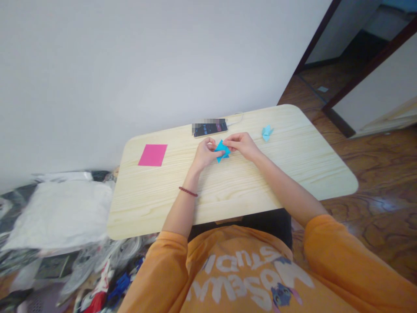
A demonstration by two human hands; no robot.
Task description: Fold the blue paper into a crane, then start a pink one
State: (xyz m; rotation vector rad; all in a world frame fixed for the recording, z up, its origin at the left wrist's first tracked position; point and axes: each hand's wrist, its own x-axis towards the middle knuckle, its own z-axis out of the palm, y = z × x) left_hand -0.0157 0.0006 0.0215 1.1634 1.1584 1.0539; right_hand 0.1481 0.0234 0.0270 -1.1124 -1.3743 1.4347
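Shirt [241, 243] closest. Left hand [204, 155] pinching blue paper [222, 150], thumb on top; right hand [245, 145] pinching its edge. Paper sits between both hands, above table [156, 191]. Pink sheet [153, 155] left of left hand, phone [211, 128] just beyond it, pale-blue fold [266, 133] right of right hand.

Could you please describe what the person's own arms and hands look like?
The left hand and right hand are both gloveless. A thin, dark reddish bracelet, apparently beaded, circles the left wrist; the right wrist shows nothing worn. Both forearms are uncovered below loose orange sleeves, which end near the elbows and show no visible print.
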